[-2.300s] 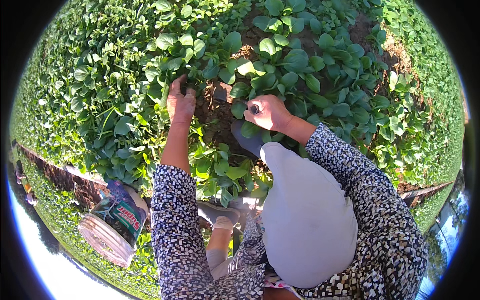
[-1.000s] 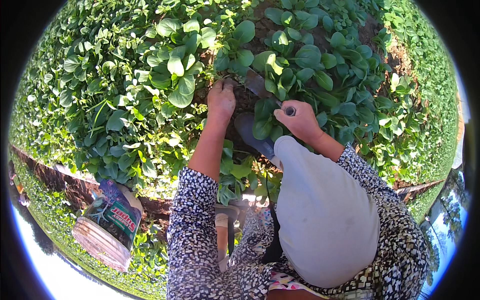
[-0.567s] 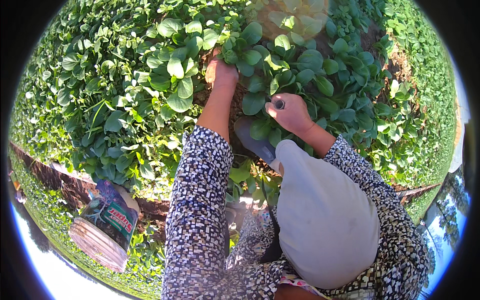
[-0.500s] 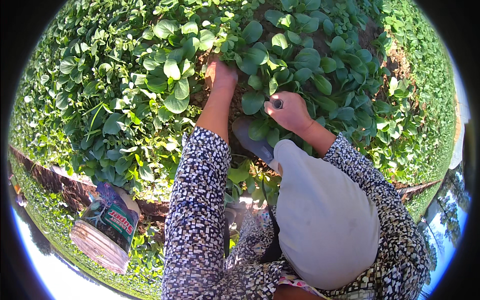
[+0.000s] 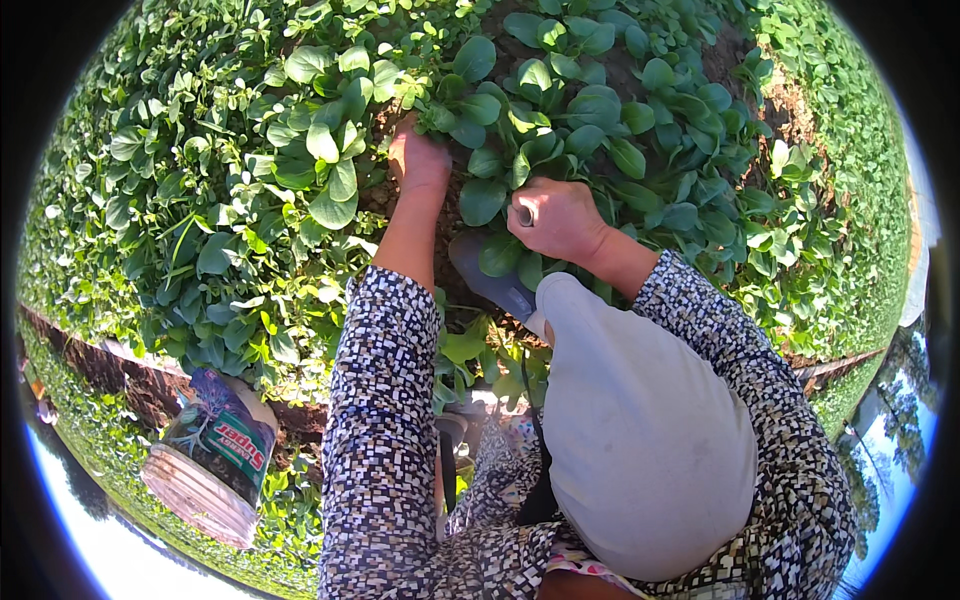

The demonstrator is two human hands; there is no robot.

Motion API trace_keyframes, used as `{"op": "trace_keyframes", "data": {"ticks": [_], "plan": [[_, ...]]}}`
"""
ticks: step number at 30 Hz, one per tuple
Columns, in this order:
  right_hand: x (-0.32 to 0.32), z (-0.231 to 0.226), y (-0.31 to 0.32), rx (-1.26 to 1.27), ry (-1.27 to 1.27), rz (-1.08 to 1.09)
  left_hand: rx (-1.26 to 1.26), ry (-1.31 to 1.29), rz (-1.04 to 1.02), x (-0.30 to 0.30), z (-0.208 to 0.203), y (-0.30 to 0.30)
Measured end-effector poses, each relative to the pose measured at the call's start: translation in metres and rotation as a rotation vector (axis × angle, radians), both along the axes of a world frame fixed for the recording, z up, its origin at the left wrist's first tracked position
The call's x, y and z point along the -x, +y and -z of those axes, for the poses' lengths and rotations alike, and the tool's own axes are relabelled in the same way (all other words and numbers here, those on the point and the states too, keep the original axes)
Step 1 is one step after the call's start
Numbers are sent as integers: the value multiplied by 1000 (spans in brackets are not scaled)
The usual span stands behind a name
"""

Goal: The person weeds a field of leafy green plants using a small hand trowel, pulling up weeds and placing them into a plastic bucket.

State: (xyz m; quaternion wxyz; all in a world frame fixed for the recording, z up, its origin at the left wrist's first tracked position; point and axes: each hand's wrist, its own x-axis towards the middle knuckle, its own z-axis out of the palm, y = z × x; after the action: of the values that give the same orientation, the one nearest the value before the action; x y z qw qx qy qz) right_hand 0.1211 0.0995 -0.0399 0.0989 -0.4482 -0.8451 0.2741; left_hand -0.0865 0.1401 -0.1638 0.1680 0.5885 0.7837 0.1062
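Leafy green plants (image 5: 595, 105) with broad, rounded leaves grow thickly around both hands. My left hand (image 5: 418, 158) reaches low among them beside a patch of bare soil; leaves cover its fingers, so their grip cannot be made out. To its right, my right hand (image 5: 562, 216) is closed in a fist round a tubular handle (image 5: 525, 215), whose hollow round end points up toward me. Whatever is at the handle's other end is hidden by the hand and leaves. A dark shoe (image 5: 482, 272) rests on the soil just below the hands.
A pale cap (image 5: 650, 430) blocks much of the lower middle. At lower left lies a plastic container (image 5: 205, 455) with a green and red label. A soil furrow (image 5: 115, 375) borders the bed, with more low plants (image 5: 840, 180) on the right.
Both hands and the nearby plants sit slightly farther left in the picture. My right hand keeps hold of the handle, and my left hand stays low among the leaves.
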Motion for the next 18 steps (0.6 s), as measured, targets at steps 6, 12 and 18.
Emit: {"op": "trace_keyframes", "data": {"ticks": [6,12,18], "plan": [[-17,12,-4,-115,-76,-182,-247,-155,-94,-1,0,-31],[-32,-5,-21,306,179,263,-163,-1133,-631,-32,-42,-95],[-33,-35,-22,1284,816,808,-166,-1663,-1097,-47,-79,-145]]}}
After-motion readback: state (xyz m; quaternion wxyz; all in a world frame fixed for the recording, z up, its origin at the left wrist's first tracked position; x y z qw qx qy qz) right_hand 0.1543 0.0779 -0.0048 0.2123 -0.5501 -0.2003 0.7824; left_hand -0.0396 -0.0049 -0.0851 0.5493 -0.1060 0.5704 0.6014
